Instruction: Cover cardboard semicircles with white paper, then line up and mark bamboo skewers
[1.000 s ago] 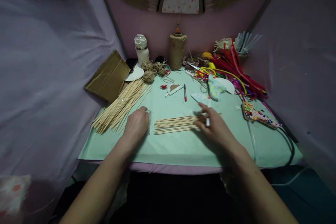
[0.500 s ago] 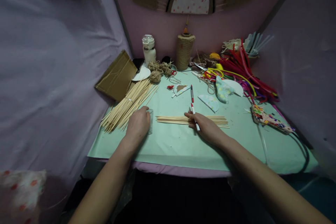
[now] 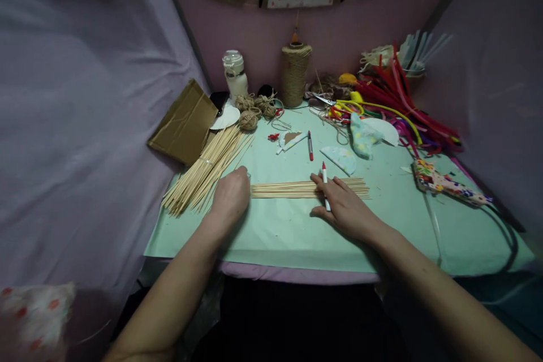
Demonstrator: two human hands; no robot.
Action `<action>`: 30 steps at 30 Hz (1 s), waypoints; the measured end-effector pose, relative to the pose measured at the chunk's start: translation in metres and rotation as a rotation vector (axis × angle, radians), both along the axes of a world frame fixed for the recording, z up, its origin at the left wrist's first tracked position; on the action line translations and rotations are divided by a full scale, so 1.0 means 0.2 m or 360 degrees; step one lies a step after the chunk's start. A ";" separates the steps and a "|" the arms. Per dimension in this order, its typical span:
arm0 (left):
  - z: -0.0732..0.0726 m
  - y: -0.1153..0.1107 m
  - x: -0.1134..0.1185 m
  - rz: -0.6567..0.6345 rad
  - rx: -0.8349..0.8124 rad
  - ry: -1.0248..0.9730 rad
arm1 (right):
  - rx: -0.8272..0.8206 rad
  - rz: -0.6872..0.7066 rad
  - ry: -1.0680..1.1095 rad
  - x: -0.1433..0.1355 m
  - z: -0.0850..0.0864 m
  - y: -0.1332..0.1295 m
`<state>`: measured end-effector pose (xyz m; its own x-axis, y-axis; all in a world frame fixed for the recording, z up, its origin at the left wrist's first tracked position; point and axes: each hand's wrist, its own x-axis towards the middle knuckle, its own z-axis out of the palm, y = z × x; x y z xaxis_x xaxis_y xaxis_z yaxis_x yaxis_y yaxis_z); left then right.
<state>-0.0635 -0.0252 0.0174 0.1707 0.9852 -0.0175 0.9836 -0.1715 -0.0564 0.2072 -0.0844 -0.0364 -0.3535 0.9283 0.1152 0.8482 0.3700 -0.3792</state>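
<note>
A flat row of thin wooden sticks (image 3: 284, 189) lies crosswise on the green tabletop. At its left ends is my left hand (image 3: 231, 192), closed on a clear plastic piece, of which only a small edge shows. My right hand (image 3: 341, 203) rests over the right part of the row with fingers spread on the sticks. Tucked between its fingers is a white marker (image 3: 326, 186), red tip pointing away from me. Beside my left hand lies a larger bundle of wooden sticks (image 3: 207, 167).
Behind stand a white bottle (image 3: 235, 79), twine balls (image 3: 248, 120) and a twine spool (image 3: 296, 76). A cardboard piece (image 3: 184, 121) leans at left. Beyond the row lie another marker (image 3: 310, 146) and fabric pieces (image 3: 339, 159). Scissors (image 3: 324, 99), red pipe cleaners (image 3: 403, 90) and a patterned glue gun (image 3: 449, 184) are at right.
My left hand has moved right with the clear plastic piece, up to the sticks' left ends. My right hand has shifted slightly right and its fingers have spread over the sticks.
</note>
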 end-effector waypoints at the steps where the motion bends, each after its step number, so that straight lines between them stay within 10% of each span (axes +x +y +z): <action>1: 0.00 0.00 0.01 0.0003 -0.0010 0.0000 | -0.0023 -0.0002 0.0004 0.00 0.00 0.00; 18: 0.01 0.01 0.08 0.0042 -0.0034 -0.0136 | -0.0026 0.0015 -0.0005 -0.01 0.01 0.01; 30: -0.04 -0.01 -0.13 0.0285 0.0117 -0.0371 | -0.0005 -0.0001 -0.0088 -0.01 -0.02 0.01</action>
